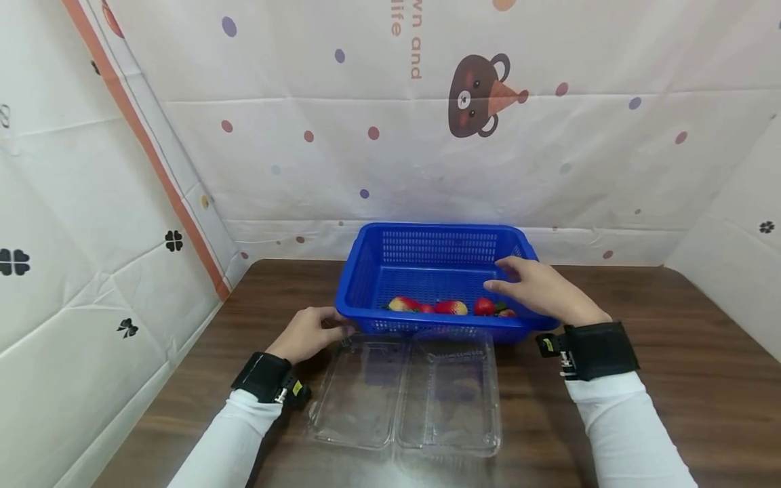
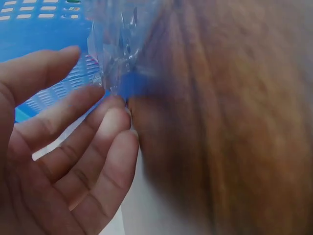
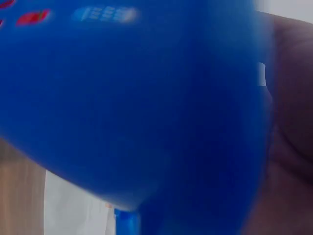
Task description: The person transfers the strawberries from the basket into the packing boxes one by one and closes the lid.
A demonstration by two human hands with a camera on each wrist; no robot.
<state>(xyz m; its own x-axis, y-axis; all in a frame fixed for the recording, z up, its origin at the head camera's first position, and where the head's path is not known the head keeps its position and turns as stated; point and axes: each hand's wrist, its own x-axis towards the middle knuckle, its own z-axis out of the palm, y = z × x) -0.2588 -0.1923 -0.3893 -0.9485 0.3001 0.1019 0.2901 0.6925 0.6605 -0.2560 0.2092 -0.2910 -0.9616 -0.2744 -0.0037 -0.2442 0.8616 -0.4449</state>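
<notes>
A blue plastic basket (image 1: 366, 313) stands on the table with several red strawberries (image 1: 451, 308) lying along its near side. In front of it, a clear plastic clamshell box (image 1: 448, 420) lies unfolded, its two halves side by side. My left hand (image 1: 308, 333) is at the box's far left corner, close to the basket. In the left wrist view its fingers (image 2: 117, 161) are loosely bent, near the box's edge; contact is unclear. Over the basket's right side hovers my right hand (image 1: 543, 290), thumb and fingers apart with nothing between them. Blue basket wall (image 3: 122, 107) fills most of the right wrist view.
The brown wooden table (image 1: 659, 325) extends to both sides of the basket. A pale printed sheet (image 1: 366, 163) with dots and a bear hangs behind it, with more sheeting (image 1: 91, 291) on the left.
</notes>
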